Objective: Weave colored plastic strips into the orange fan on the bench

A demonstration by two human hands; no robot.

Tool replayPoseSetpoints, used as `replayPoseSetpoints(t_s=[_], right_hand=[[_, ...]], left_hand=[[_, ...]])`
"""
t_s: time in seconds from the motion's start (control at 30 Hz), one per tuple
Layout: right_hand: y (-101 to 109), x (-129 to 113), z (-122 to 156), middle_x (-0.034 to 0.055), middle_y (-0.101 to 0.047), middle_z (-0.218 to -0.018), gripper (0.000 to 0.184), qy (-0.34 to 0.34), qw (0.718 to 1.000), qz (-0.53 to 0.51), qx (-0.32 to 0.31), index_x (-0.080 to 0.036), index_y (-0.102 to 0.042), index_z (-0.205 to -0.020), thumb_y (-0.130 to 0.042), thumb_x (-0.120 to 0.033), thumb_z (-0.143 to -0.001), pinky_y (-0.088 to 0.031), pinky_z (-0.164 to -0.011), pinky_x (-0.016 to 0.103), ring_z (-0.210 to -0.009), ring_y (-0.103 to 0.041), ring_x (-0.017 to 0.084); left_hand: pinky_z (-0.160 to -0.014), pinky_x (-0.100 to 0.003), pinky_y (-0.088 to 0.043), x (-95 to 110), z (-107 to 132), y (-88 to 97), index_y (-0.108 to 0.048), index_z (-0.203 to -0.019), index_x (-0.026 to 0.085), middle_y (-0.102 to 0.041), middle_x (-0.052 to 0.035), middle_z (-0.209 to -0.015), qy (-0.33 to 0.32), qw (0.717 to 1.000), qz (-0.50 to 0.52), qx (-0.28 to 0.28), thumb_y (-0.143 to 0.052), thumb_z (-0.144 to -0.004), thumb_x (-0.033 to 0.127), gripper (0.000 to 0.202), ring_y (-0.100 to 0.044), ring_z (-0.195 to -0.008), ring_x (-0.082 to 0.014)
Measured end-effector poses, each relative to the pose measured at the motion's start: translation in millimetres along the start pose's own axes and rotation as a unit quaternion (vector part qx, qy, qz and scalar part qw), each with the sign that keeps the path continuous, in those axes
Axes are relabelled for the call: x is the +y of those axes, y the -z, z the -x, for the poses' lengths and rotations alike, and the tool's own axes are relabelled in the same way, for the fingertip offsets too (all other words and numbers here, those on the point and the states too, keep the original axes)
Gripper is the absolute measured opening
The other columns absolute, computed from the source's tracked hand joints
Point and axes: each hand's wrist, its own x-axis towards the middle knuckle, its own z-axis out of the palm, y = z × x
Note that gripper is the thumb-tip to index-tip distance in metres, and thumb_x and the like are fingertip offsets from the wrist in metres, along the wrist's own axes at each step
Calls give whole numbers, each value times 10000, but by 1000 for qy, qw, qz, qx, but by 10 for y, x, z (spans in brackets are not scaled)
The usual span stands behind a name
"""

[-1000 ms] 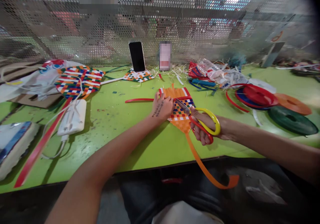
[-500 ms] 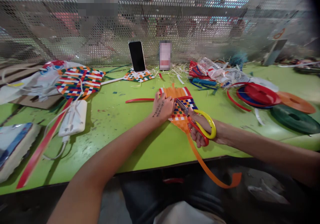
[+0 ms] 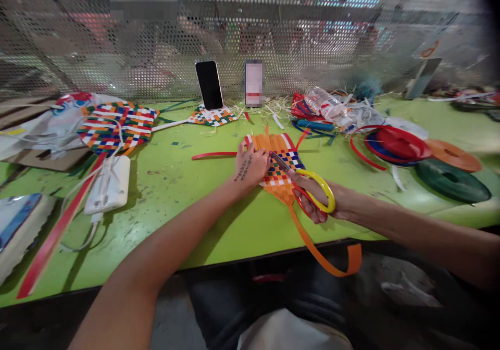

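A small woven piece (image 3: pixel 282 174) of orange, white, blue, red and green flat strips lies on the green table. My left hand (image 3: pixel 250 162) rests on its left part, fingers bent and pressed together on the weave. A red strip (image 3: pixel 214 155) sticks out left from under that hand. My right hand (image 3: pixel 307 196) grips scissors (image 3: pixel 327 186) with yellow and red handles. The scissor blades point up-left over the weave, their tips close to my left fingertips. At the weave's right edge a short red-orange strip end (image 3: pixel 302 138) angles upward. A long orange strip (image 3: pixel 312 250) hangs off the table's front edge.
Coils of strip, including a green coil (image 3: pixel 453 180), lie right. Behind stand a black-screened phone (image 3: pixel 209 85) and another phone (image 3: pixel 253 83) against perforated metal. On the left are a larger woven piece (image 3: pixel 136 126), a white power bank (image 3: pixel 108 186) with a cable, and plastic packaging.
A red-orange strip end now angles up at the weave's right edge, where a red strip lay flat across the weave before. The view has shifted slightly; both hands keep nearly the same pose.
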Motion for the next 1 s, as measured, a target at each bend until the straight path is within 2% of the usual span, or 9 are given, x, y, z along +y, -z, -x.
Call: replayPoseSetpoints(t_s=[0.2,0.33,0.43,0.53,0.6,0.7,0.77,0.9,1.0], right_hand=[[-32,-186,248,13,-516,-424,813,10,1000,10,4,-223,-552,-755,-502,-1034,-773,-371,-262,208,-277,-484,134],[327,-350,297,-8,-548,-531,885,141,984,17,104,-223,-615,-859,-557,-1084,-661,-382,-282,254,-338,-531,156],[800,-513,106,-5,-539,-607,721,242,907,107,326,-211,-648,-894,-647,-927,-806,-400,-425,268,-463,-545,149],[1276,-580,-238,57,-587,-660,523,223,782,304,496,-192,-602,-720,-663,-650,-965,-362,-611,322,-632,-483,145],[1515,-520,-479,73,-616,-665,430,167,780,342,497,-195,-606,-679,-733,-516,-934,-353,-646,339,-669,-510,171],[1699,-329,-736,84,-624,-634,388,103,797,353,480,-191,-650,-683,-785,-498,-878,-404,-659,338,-705,-601,238],[1689,-227,-792,130,-694,-753,291,123,781,369,488,-163,-731,-810,-756,-437,-903,-471,-732,370,-823,-656,295],[1314,-282,-718,209,-707,-1250,293,310,679,386,542,-164,-796,-1164,-565,-295,-1039,-484,-1021,516,-1231,-595,372],[819,-435,-747,173,-707,-1228,327,435,711,412,368,-196,-827,-1166,-532,-310,-1086,-489,-1058,503,-1215,-592,346]], left_hand=[[-1162,-625,-315,-8,18,-4,-796,-1146,242,-816,-96,-1170,2,1000,-5,21,-406,-1119,289,394,-624,-1222,-363],[-1185,-604,-302,-5,38,-5,-771,-1235,264,-797,-90,-1278,2,999,-9,38,-422,-1107,266,372,-622,-1251,-343],[-1180,-569,-318,8,49,10,-732,-1277,247,-779,-106,-1310,1,999,-25,48,-400,-1115,267,370,-632,-1239,-325],[-1163,-552,-331,25,49,13,-702,-1245,213,-783,-129,-1247,15,998,-42,50,-418,-1097,242,322,-638,-1225,-334],[-1149,-539,-340,29,42,3,-684,-1223,206,-784,-139,-1207,30,997,-47,48,-437,-1077,215,288,-643,-1215,-336],[-1138,-520,-345,19,34,-11,-667,-1205,220,-775,-144,-1197,52,996,-47,50,-455,-1060,207,257,-649,-1204,-331],[-1127,-512,-350,5,36,-11,-661,-1209,223,-765,-150,-1209,57,996,-51,50,-459,-1048,196,260,-649,-1204,-333],[-1095,-502,-360,11,61,-10,-655,-1195,217,-746,-154,-1204,59,995,-66,43,-466,-996,122,290,-647,-1183,-332],[-1068,-493,-370,47,76,4,-634,-1166,217,-737,-146,-1174,63,995,-66,45,-476,-984,113,262,-647,-1144,-320]])
